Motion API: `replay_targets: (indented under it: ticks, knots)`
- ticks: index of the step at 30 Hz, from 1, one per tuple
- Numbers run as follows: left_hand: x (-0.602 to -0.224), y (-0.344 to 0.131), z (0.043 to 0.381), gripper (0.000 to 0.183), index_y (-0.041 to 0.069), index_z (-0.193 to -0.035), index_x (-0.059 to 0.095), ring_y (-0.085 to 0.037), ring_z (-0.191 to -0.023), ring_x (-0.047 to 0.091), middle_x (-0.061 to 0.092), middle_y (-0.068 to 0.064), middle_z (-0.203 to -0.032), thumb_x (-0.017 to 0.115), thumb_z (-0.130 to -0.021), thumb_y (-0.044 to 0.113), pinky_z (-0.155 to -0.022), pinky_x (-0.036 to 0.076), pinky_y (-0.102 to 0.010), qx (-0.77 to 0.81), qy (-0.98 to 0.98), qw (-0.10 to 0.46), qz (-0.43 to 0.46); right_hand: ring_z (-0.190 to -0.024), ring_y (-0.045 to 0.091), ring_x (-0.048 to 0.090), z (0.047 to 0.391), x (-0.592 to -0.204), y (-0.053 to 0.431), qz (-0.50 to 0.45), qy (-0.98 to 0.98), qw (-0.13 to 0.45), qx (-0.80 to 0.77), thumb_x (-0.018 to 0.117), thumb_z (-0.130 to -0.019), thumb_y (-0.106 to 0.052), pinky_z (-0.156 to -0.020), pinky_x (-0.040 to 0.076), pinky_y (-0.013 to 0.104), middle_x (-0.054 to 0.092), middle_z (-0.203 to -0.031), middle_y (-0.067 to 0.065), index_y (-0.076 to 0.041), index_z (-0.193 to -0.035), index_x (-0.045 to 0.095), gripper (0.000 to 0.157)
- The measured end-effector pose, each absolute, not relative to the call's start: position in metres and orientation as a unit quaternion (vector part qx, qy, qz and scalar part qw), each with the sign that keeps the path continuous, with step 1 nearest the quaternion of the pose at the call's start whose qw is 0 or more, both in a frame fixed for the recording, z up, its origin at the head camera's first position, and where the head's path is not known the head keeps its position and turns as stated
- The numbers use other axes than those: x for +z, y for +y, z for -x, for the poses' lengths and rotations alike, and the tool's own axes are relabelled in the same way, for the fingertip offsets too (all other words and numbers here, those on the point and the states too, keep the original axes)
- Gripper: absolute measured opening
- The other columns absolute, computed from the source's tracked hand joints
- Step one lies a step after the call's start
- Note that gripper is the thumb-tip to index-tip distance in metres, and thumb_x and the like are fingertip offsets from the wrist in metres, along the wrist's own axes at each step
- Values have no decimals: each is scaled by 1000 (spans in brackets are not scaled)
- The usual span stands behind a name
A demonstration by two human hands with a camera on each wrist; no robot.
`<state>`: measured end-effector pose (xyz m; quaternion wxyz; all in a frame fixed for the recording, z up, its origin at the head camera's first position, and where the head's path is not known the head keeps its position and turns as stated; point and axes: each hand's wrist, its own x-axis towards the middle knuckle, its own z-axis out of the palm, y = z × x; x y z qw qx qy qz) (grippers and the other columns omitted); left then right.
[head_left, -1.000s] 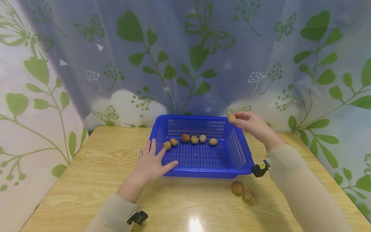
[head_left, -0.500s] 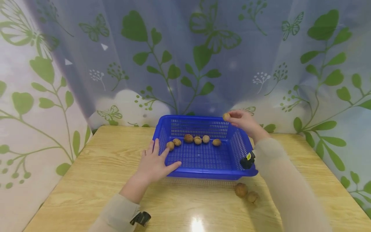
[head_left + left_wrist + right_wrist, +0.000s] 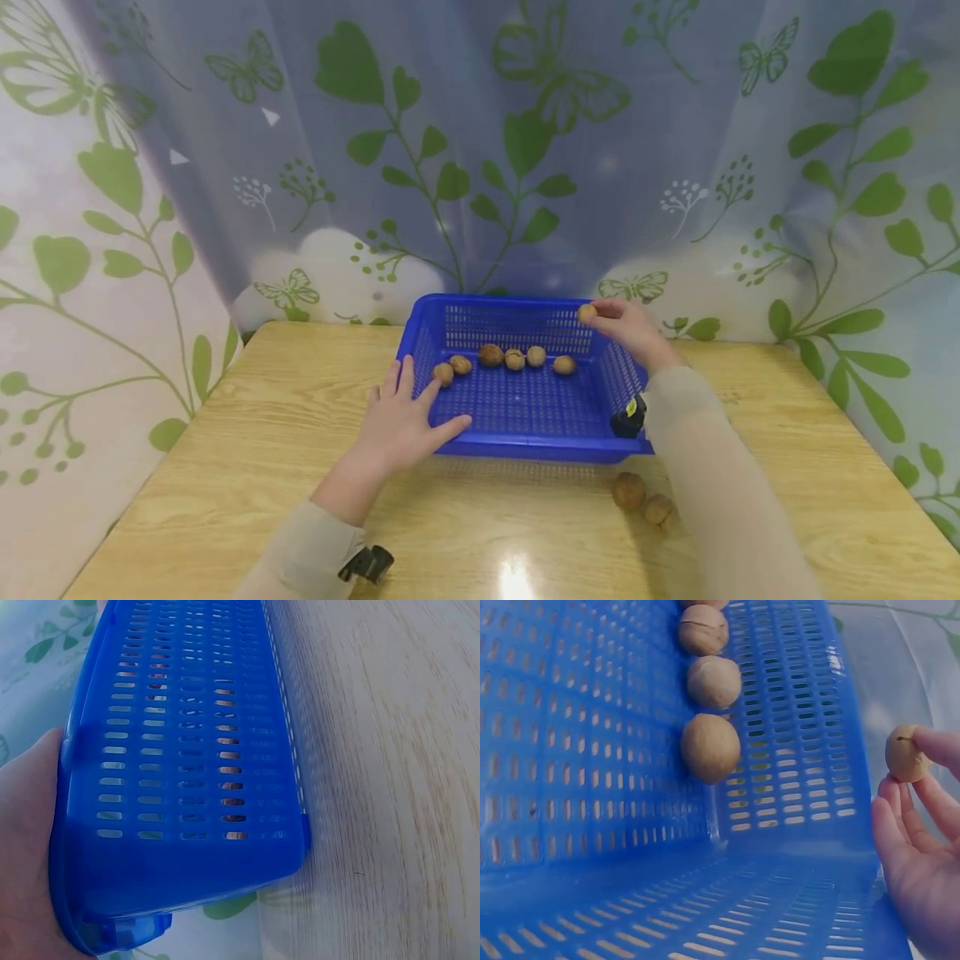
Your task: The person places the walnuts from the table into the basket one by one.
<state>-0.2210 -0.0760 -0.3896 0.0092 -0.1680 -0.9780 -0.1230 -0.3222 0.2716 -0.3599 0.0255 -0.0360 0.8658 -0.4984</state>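
Right hand [image 3: 630, 328] pinches one light tan walnut [image 3: 587, 314] between thumb and fingertips, near the far rim of a blue basket [image 3: 517, 442], close to its far right corner; whether that walnut is over the basket or just past the rim, I cannot tell. The left hand [image 3: 396, 427] grasps nothing: its fingers are straight and spread across the near left corner of the basket, thumb along the near rim, one fingertip beside a walnut inside. Six walnuts lie on the basket floor: a pair [image 3: 461, 365] at the left end, a row of three [image 3: 514, 359] toward the far wall, and a single one [image 3: 565, 365] slightly apart to their right. Of those six, the right wrist view takes in four, one cut off by the top edge. Two more walnuts [image 3: 628, 492] sit close together on the wooden table [image 3: 225, 467], in front of the basket's near right corner. That makes nine walnuts in sight: one held, six in the basket, two on the table. Two pale sleeves [image 3: 720, 475] cover the forearms, with one black wrist device [image 3: 367, 564] at each cuff. Behind stands one curtain [image 3: 360, 192] printed with green leaves and butterflies.
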Motion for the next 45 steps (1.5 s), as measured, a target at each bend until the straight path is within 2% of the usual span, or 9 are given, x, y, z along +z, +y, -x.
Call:
replay_targets:
  ticks: [7, 15, 23, 29, 33, 38, 45]
  knots:
    - [-386, -76, 221, 87, 11, -143, 39, -42, -138, 0, 8, -28, -150, 37, -83, 74, -103, 15, -63, -125, -978, 9, 168, -127, 37, 37, 322, -358, 274, 41, 870, 7, -491, 59, -93, -25, -104, 30, 48, 43, -137, 25, 5, -136, 40, 55]
    - [-385, -77, 221, 86, 11, -143, 40, -42, -139, 1, 8, -28, -151, 39, -83, 73, -102, 16, -64, -127, -977, 13, 168, -128, 38, 37, 321, -355, 272, 50, 856, 7, -515, 56, -94, -18, -103, 30, 48, 41, -137, 27, 7, -137, 37, 53]
    - [-383, -77, 221, 86, 12, -143, 38, -42, -138, 1, 7, -28, -151, 38, -83, 74, -102, 15, -65, -131, -977, 9, 167, -125, 37, 39, 323, -354, 271, 43, 824, 3, -564, 49, -95, -4, -102, 36, 40, 39, -137, 29, 12, -136, 34, 46]
    - [-383, -77, 221, 87, 12, -144, 38, -42, -138, 0, 7, -28, -151, 37, -83, 74, -102, 15, -64, -131, -977, 11, 167, -124, 37, 40, 325, -356, 272, 40, 814, -1, -579, 49, -96, -4, -101, 37, 38, 40, -136, 29, 12, -136, 36, 45]
    - [-385, -77, 221, 88, 12, -144, 38, -41, -139, 0, 7, -28, -151, 35, -83, 75, -103, 15, -64, -122, -979, 8, 165, -128, 37, 35, 324, -357, 274, 44, 798, 18, -600, 48, -96, -5, -103, 34, 39, 35, -140, 29, 13, -137, 31, 48]
    - [-385, -74, 220, 88, 12, -143, 39, -42, -138, 1, 8, -28, -150, 35, -83, 76, -102, 16, -64, -119, -978, 0, 170, -134, 38, 25, 315, -348, 280, 59, 774, 76, -625, 45, -97, -5, -107, 26, 43, 24, -145, 30, 16, -139, 22, 53]
    - [-387, -75, 220, 86, 11, -143, 39, -42, -138, 1, 7, -28, -150, 37, -84, 74, -102, 17, -64, -116, -980, -4, 164, -133, 37, 25, 300, -320, 287, 80, 781, 86, -613, 46, -98, -8, -108, 25, 42, 24, -144, 29, 13, -139, 24, 52]
